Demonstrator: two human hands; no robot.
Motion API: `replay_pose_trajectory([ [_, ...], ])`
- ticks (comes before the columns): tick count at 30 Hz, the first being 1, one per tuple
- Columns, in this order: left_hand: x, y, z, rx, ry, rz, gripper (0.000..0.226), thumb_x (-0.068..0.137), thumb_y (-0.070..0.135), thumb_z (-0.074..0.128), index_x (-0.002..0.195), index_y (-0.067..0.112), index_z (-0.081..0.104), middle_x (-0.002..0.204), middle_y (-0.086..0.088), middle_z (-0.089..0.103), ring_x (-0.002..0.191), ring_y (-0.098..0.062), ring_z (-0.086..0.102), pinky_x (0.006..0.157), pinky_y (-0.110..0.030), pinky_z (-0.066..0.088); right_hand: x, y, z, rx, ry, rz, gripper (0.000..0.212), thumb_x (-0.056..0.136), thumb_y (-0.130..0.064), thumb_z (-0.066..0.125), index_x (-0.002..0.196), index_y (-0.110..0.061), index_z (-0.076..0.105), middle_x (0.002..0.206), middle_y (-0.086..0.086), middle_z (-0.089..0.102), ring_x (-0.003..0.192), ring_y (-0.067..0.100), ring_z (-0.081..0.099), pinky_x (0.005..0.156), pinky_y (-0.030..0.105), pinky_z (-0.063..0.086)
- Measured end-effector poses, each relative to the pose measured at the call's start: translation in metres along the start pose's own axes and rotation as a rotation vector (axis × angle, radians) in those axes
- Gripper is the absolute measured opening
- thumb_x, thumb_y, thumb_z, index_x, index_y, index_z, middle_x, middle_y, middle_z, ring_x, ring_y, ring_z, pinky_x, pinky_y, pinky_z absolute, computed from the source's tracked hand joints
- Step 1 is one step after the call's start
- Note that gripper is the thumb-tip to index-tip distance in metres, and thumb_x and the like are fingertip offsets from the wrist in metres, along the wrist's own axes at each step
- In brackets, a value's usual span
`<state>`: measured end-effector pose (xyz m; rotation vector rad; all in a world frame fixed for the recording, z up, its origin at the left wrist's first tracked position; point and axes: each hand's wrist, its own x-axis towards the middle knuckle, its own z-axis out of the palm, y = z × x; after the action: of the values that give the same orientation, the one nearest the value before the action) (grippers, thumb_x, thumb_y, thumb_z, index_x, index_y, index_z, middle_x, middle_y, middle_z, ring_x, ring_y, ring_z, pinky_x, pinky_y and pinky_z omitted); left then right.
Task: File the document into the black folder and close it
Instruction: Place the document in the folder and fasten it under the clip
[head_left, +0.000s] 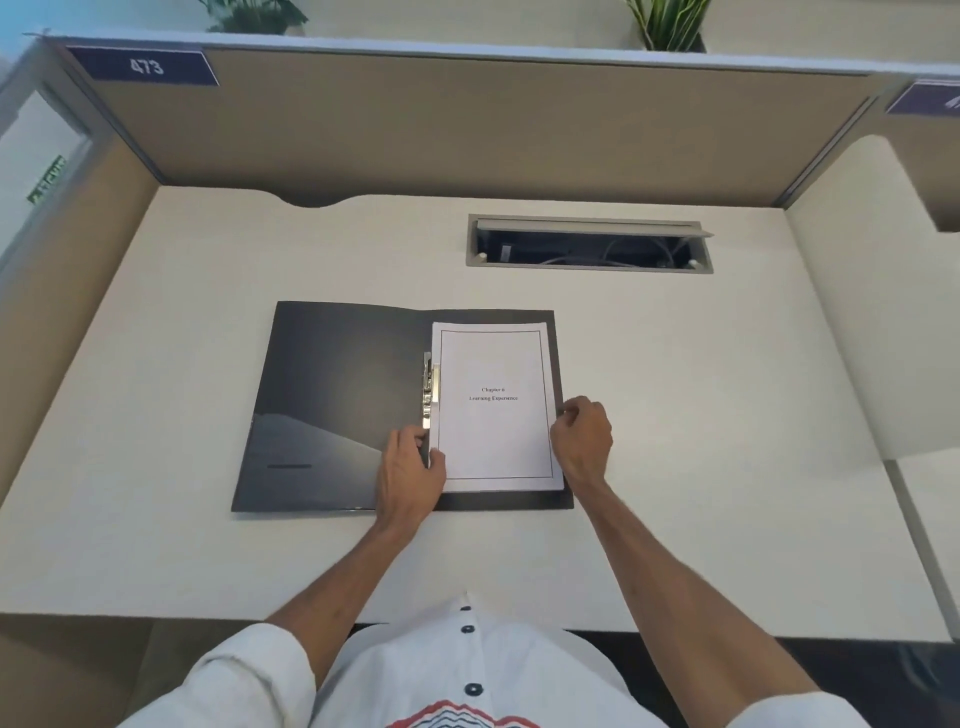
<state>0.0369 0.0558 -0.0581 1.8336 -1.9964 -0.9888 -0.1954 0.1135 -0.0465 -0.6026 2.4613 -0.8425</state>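
Observation:
The black folder (332, 400) lies open and flat in the middle of the desk. A white document (496, 431) with a printed title rests on its right half, its left edge under the metal clip (430, 389) at the spine. My left hand (410, 467) rests on the spine just below the clip, thumb on the paper's lower left edge. At the paper's right edge sits my right hand (582, 436), fingers curled and touching the sheet and the folder's edge.
The white desk (701, 415) has an open cable hatch (589, 244) behind the folder. Beige partition walls enclose the back and both sides. Plants stand beyond the back partition.

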Motion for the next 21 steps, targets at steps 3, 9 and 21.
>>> replay_pose_trajectory([
  [3,-0.004,0.000,0.001,-0.007,0.010,-0.011,0.028,0.103,0.015,0.064,0.130,0.008,0.067,0.124,-0.009,0.064,0.112,-0.033,0.068,0.098,-0.048,0.059,-0.011,0.004,0.001,-0.023,-0.028,0.015,0.029,0.101,-0.001,0.048,0.120,-0.001,0.071,0.127,0.015,0.063,0.111,0.037,0.068,0.094,0.039,0.052],
  [9,-0.013,0.001,0.005,0.006,0.003,0.004,0.031,0.104,0.016,0.063,0.134,0.010,0.070,0.122,-0.010,0.064,0.111,-0.034,0.068,0.099,-0.049,0.060,-0.019,-0.001,0.004,-0.060,-0.073,0.005,0.022,0.097,-0.001,0.052,0.114,0.004,0.065,0.123,0.017,0.059,0.108,0.040,0.065,0.095,0.047,0.056],
  [21,-0.016,-0.003,0.009,0.082,-0.051,0.050,0.040,0.107,0.022,0.061,0.145,0.013,0.067,0.121,-0.011,0.059,0.108,-0.035,0.066,0.098,-0.048,0.061,-0.017,-0.007,-0.001,-0.117,-0.103,-0.004,0.021,0.095,0.002,0.051,0.111,0.007,0.064,0.121,0.019,0.061,0.108,0.042,0.065,0.095,0.047,0.055],
])
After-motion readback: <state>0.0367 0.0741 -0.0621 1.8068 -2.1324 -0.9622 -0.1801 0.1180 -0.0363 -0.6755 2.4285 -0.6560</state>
